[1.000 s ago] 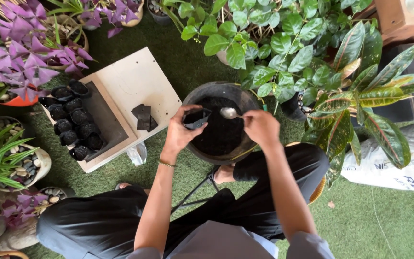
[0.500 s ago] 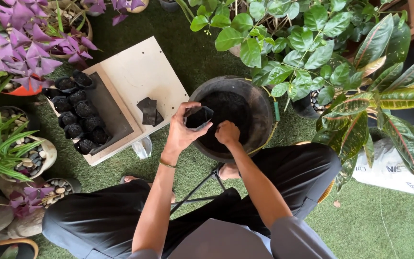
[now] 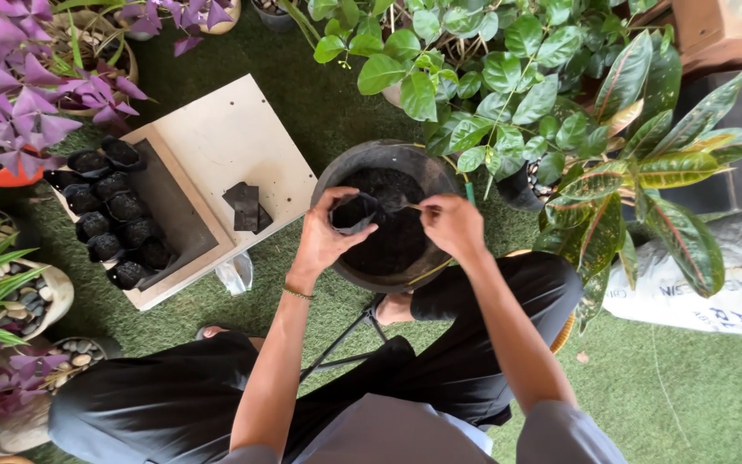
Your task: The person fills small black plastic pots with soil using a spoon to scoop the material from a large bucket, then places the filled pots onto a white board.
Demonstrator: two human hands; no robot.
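From the head camera, looking straight down: the left hand (image 3: 324, 236) has its grip wrapped around a small soft black plastic nursery bag (image 3: 354, 211), mouth held open, right over the near-left rim of a big round black tub of dark soil (image 3: 388, 215). The right hand (image 3: 450, 225) is pinched tight on the thin handle of a metal spoon (image 3: 401, 206), and the bowl end sits right at the bag's open mouth, touching or just short of it, too dark to tell which. The tub stands on green artificial turf (image 3: 697, 387) between the person's black-trousered knees (image 3: 508, 301). Over on the left lies a pale square board (image 3: 225, 146), its surface carrying a shallow grey tray (image 3: 173, 206); along the tray's left edge, a double row of filled black bags (image 3: 109, 215) packed with soil, touching one another. On the bare board just right of the tray, a small stack of flat empty black bags (image 3: 246, 206). Around the edges: purple-leaved plants (image 3: 10, 103) top left, a glossy green bush (image 3: 491, 77) behind the tub, a red-and-yellow variegated plant (image 3: 646, 189) to the right, and a white sack (image 3: 714, 292) lying on the turf beneath it.
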